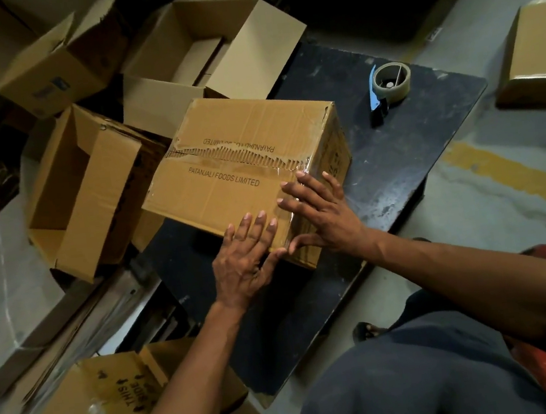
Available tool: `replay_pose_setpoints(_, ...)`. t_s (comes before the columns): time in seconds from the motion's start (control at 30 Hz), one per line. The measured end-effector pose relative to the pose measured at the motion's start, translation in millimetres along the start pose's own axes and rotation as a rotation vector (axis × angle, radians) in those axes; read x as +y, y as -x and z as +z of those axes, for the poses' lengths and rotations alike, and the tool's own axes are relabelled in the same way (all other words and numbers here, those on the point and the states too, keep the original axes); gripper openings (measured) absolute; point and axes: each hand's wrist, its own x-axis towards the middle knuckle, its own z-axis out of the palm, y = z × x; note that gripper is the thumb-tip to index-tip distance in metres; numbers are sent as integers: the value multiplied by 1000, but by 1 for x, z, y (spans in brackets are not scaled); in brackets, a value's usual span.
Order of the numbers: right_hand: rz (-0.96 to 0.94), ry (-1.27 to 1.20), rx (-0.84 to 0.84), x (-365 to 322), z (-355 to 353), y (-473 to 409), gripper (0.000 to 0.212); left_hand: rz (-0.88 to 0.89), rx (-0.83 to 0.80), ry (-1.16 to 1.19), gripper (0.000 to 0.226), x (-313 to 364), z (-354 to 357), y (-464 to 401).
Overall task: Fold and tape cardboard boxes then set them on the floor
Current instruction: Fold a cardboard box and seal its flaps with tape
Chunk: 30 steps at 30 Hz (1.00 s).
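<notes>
Both hands, left (244,262) and right (324,214), press flat on the box's (225,164) near corner, gripping nothing; wrinkled tape (295,217) there may lift.

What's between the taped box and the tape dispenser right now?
Nothing: only bare dark board separates the box from the tape dispenser, seen in the head view.

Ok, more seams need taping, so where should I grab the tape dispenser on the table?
Take the tape dispenser by its blue handle, coming in from the near side. The handle sticks out along the roll's left, and the dark cutter end points toward you, so probably curl your fingers round the handle above it. The right hand is closer.
</notes>
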Motion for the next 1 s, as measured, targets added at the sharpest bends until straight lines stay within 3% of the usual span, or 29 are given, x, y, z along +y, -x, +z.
replay_pose_setpoints(0.37, 38, -12, -19, -6, -17, -7, 72, -193, 67, 60, 42, 29, 10, -3)
replay_pose_setpoints(0.57, 40, -3, -142, -8, -50, -33, 75, -504, 66, 293, 42, 41, -12, -22)
replay_pose_setpoints(0.63, 36, -42, -132, -1, -61, -57, 69, -665, 163, 348, 41, 39, -23, -38)
replay_pose_setpoints(0.73, 89, -101, -131, 24, -65, -108, 53, -1096, 305, 456, 45, 22, -42, -69)
replay_pose_setpoints(0.8, 145, -133, -178, 50, -62, -149, 46, -1293, 396, 488, 51, 0, -46, -82)
replay_pose_setpoints(1.0, 251, -198, -517, 123, -35, -258, 49, -1731, 660, 626, 66, -49, -41, -108)
